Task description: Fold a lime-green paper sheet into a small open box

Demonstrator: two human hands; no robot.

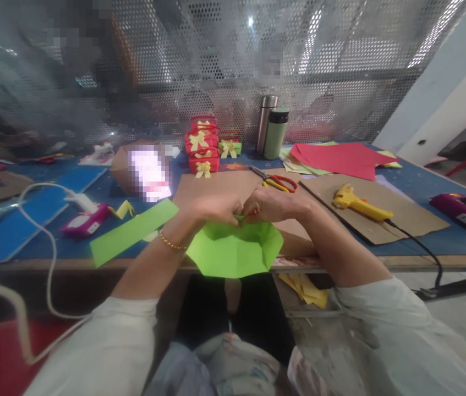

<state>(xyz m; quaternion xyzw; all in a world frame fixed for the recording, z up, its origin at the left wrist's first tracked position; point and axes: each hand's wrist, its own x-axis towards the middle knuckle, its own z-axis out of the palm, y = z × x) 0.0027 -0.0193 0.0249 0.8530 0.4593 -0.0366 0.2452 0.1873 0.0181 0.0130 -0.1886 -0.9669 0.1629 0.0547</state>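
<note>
A bright green folded paper piece (pixel 233 250) with raised sides lies at the table's front edge. My left hand (pixel 219 208) pinches its far edge, fingers closed. Beside it, nearly touching, my right hand (pixel 263 206) is closed on the same far edge. A flat green paper strip (pixel 133 234) lies left of my left wrist. Scissors with red and yellow handles (pixel 278 181) rest on the cardboard (pixel 187 184) just beyond my right hand.
Small red boxes with bows (pixel 203 146), a green bottle (pixel 276 135) and a steel flask (pixel 263 124) stand at the back. Red paper (pixel 335 159) and a corded yellow glue gun (pixel 360 203) lie right. Left are a phone (pixel 150 171) and a purple power block (pixel 86 221).
</note>
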